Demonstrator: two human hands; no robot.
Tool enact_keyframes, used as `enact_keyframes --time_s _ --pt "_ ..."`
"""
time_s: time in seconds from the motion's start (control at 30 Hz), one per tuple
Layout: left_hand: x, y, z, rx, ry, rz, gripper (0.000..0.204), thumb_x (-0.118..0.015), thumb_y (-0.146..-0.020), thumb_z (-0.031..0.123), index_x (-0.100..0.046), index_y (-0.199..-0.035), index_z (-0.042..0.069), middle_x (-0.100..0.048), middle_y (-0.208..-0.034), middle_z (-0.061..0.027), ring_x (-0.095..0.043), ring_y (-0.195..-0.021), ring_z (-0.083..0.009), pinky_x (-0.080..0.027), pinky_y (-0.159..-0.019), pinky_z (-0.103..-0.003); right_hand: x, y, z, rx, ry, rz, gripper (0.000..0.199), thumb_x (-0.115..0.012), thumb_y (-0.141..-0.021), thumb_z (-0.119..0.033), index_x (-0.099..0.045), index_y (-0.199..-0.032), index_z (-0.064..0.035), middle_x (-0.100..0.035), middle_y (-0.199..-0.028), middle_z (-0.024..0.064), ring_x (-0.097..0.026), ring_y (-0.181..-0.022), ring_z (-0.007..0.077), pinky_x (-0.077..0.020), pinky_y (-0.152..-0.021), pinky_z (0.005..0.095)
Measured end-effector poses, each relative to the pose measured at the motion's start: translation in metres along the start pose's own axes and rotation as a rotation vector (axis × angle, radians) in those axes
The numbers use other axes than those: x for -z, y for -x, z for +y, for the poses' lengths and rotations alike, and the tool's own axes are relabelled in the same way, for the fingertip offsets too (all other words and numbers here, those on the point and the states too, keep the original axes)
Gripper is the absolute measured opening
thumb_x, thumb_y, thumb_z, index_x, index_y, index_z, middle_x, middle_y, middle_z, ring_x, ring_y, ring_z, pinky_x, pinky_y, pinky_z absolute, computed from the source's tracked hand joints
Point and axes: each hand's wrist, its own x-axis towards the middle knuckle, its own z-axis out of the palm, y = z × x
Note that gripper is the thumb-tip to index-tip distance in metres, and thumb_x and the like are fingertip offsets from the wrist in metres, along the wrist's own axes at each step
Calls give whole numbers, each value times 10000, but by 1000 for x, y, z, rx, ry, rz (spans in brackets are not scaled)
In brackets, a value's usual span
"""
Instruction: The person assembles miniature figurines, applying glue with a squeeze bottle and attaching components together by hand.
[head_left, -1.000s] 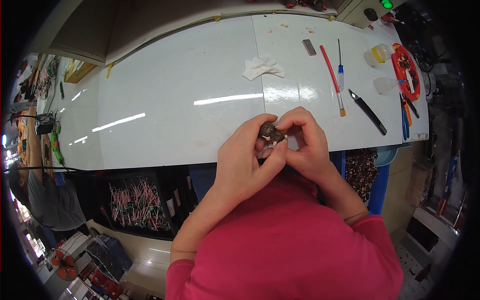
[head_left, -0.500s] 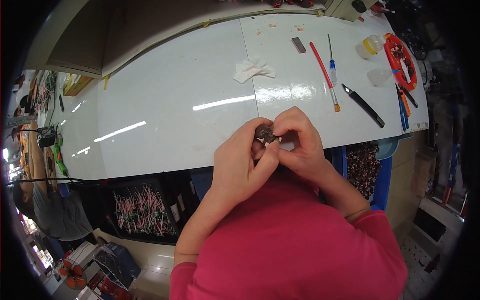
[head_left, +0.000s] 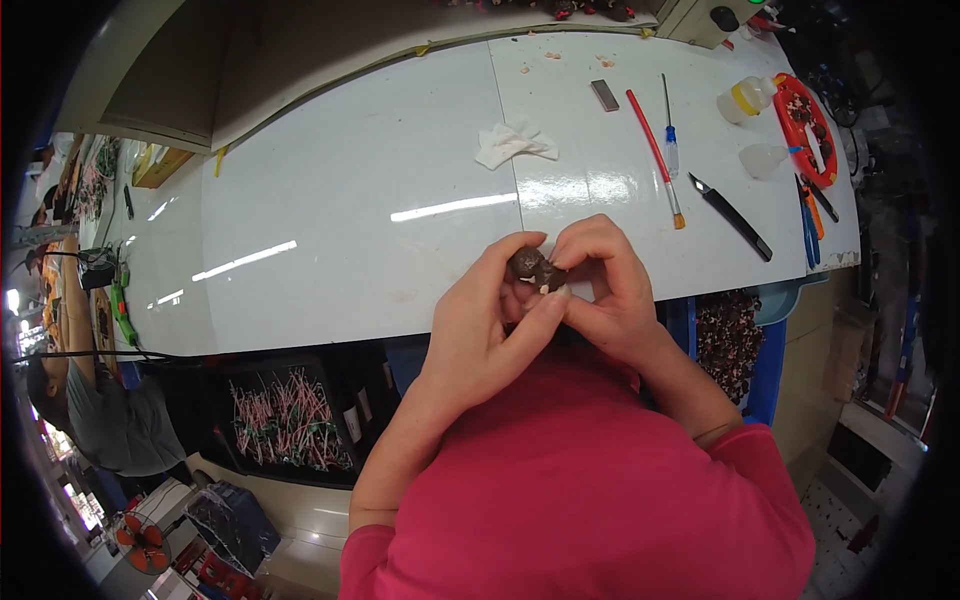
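Observation:
Between both hands, over the near edge of the white table, is a small dark brown figure [head_left: 528,264] with rounded lumps and pale spots. My left hand [head_left: 490,310] curls round its left side, thumb along the near side. My right hand [head_left: 603,280] pinches its right side with thumb and bent forefinger. Part of the figure is hidden by the fingers. Beyond the hands lies a crumpled white tissue [head_left: 516,144]. To the right are a red-handled brush [head_left: 656,160], a screwdriver with a clear blue handle [head_left: 671,150] and a black craft knife [head_left: 731,217].
A grey block [head_left: 604,95], a yellow-banded bottle [head_left: 746,100], a red tray [head_left: 806,130] and orange-and-blue pliers [head_left: 810,222] are at the right. Below the table edge are a blue bin [head_left: 765,370] of brown pieces and a black crate [head_left: 290,420] of wires. Another person [head_left: 120,420] works at far left.
My fingers have shifted slightly on the brown figure, which has turned a little so more of its rounded surface shows. The view has moved slightly.

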Motion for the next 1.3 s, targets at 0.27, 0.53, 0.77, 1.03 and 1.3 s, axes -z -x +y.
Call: enact_keyframes --time_s 0.27,0.53,0.77,1.03,1.3 --pt "7 4 1 69 285 -26 315 -372 -980 153 -454 -1245 5 -575 -1001 -83 -554 -843 -124 -474 -761 -246 -3 -1 -4 -124 -125 21 367 -746 -740 -46 -477 -989 -51 -508 -931 54 -535 -845 117 -463 -712 237" --pt "9 3 0 51 141 -21 278 -390 -980 171 -483 -1176 -2 -589 -918 -82 -537 -745 -117 -456 -672 -249 0 -5 -6 -70 4 -28 370 -751 -728 -56 -533 -1027 -41 -515 -993 60 -535 -854 138 -461 -731 252" --pt "8 2 -1 95 214 -40 289 -388 -982 182 -482 -1180 -7 -580 -909 -63 -516 -732 -107 -450 -672 -236 0 -6 -5 -101 -49 -19 349 -739 -736 -42 -532 -1016 -33 -516 -993 59 -541 -857 138 -462 -744 252" --pt "2 6 -16 -3 318 87 300 -490 -934 94 -482 -1223 16 -576 -983 -64 -565 -820 -115 -466 -732 -238 -6 -6 -6 -134 -85 -1 297 -644 -752 58 -482 -986 -27 -510 -1020 93 -543 -901 151 -459 -812 269" --pt "10 5 -10 -70 194 119 268 -472 -932 68 -553 -1184 23 -540 -973 -88 -569 -830 -141 -468 -735 -239 -6 -4 -5 -182 -102 -33 296 -641 -754 57 -470 -977 -36 -503 -1044 94 -530 -927 155 -445 -840 274"
